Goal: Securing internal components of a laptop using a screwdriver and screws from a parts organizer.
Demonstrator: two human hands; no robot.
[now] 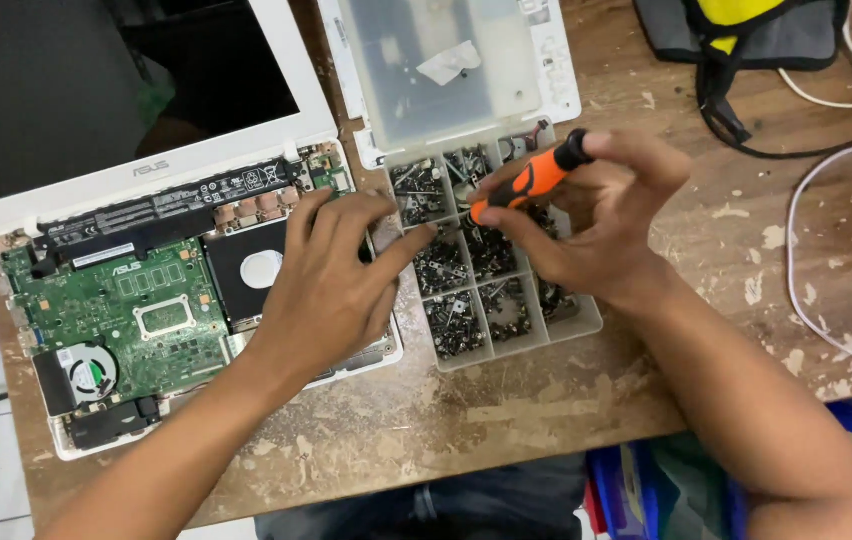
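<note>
Orange-and-black screwdriver (534,178) is seen over clear compartment box (506,345); green motherboard (111,305) is set in white laptop shell (291,80); brown worn table (506,400), paint-flecked white.

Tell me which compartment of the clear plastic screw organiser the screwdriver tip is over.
The middle compartment of the top row: the orange-handled screwdriver in the right hand points into it; the others lie beside or below.

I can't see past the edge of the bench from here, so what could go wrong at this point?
1. The screw organizer sits near the table's front edge with its lid open; a nudge from the right hand might spill screws.
2. The orange screwdriver tip hovers over the compartments and could flick small parts out.
3. The left hand rests on the opened laptop, possibly pressing exposed components.
</note>
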